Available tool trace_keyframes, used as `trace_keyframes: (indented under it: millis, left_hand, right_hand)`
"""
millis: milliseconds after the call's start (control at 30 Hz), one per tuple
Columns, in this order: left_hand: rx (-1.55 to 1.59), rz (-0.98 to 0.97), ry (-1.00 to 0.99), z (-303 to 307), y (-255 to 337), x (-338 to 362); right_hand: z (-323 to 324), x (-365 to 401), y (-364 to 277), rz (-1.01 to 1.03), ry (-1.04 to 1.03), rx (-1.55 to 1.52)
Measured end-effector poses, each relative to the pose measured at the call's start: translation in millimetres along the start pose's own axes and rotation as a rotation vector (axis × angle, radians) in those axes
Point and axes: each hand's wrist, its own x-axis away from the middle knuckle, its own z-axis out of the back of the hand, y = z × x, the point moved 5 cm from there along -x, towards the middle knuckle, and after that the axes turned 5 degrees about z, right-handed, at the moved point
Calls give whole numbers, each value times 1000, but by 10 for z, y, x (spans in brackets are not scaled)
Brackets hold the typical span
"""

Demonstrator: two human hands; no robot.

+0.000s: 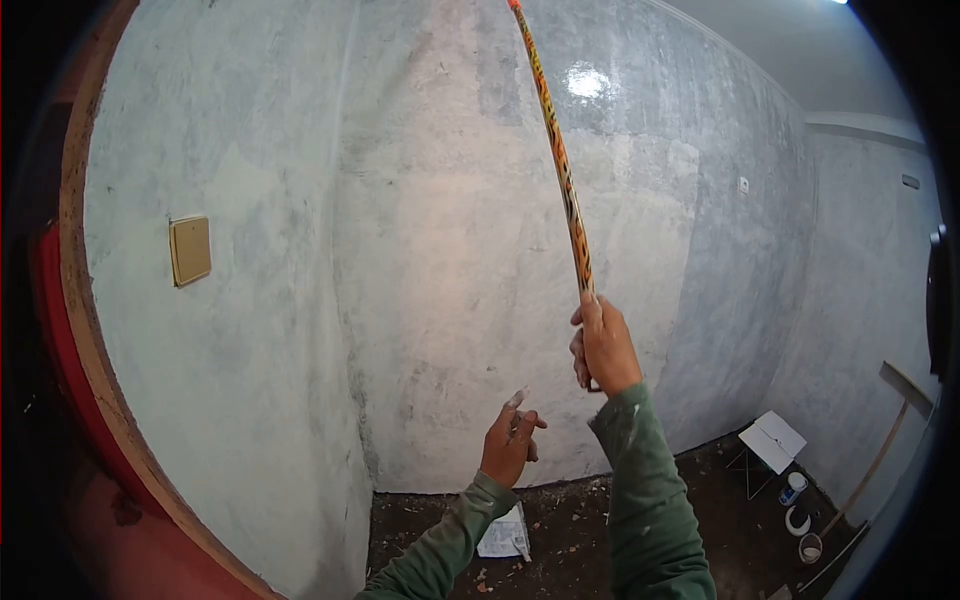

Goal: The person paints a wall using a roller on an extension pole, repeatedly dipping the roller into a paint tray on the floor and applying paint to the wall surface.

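My right hand (608, 345) is closed around the lower end of a long, thin pole (565, 170) with an orange, yellow and black pattern. The pole rises steeply, leaning slightly left, and its upper end runs out of the top of the view, so whatever is on it is hidden. Lower and to the left, my left hand (512, 440) is raised with its fingers loosely bent and apart, holding nothing. Pale smears mark its fingers. Both hands are in front of a patchy grey-white wall (470, 260), which has a wet-looking shine near the top.
A tan switch plate (190, 250) is on the left wall, beside a wooden frame (85, 290). Paper (505, 535) lies on the dirty floor. At the lower right are a small folding table (773, 440), a paint can (792, 488), a bucket (810, 547) and a long-handled tool (875, 460).
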Motion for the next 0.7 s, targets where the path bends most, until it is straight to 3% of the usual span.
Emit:
trace_keyframes:
  millis: [133,333,400,467,533,600,700]
  left_hand:
    - [20,26,24,58,-90,25]
    - [-37,-28,18,176,-63,-15]
    - [-53,-39,9,158,-38,-109]
    - [-71,-52,0,116,39,-281]
    - [-96,-53,-15,16,172,-536]
    - [-108,-35,-43,-85,309,-783]
    - [-130,-22,-121,-266,376,-962]
  right_hand:
    - [-14,-52,-20,-23,-5,-17]
    - [71,411,602,-37,52,135]
    - [116,635,829,-76,48,104]
    - [140,887,997,-145,43,-143]
    - [154,1168,1208,-66,47,-139]
    - [111,1526,1592,168,8,171]
    - [66,2104,1943,81,3,178]
